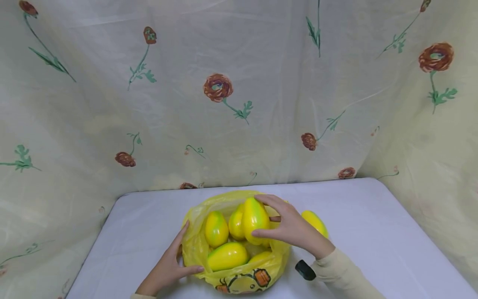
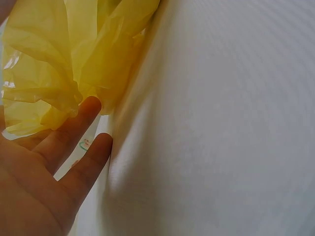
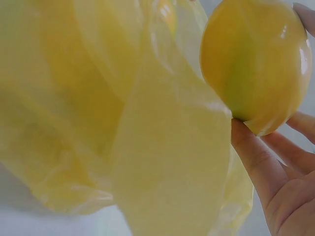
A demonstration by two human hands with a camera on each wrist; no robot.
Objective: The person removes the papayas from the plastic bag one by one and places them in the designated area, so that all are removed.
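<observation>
A yellow plastic bag stands wide open on the table, with several glossy yellow-green mangoes inside. My right hand grips one mango between thumb and fingers, over the bag's right side. In the right wrist view this mango is beside a raised fold of the bag. My left hand is spread along the bag's left side, its thumb at the front rim. The left wrist view shows its fingers nearly straight, touching the yellow plastic.
Another mango lies on the white-covered table, partly behind my right wrist. A small black object is near my right sleeve. Flower-patterned cloth hangs behind the table and at both sides.
</observation>
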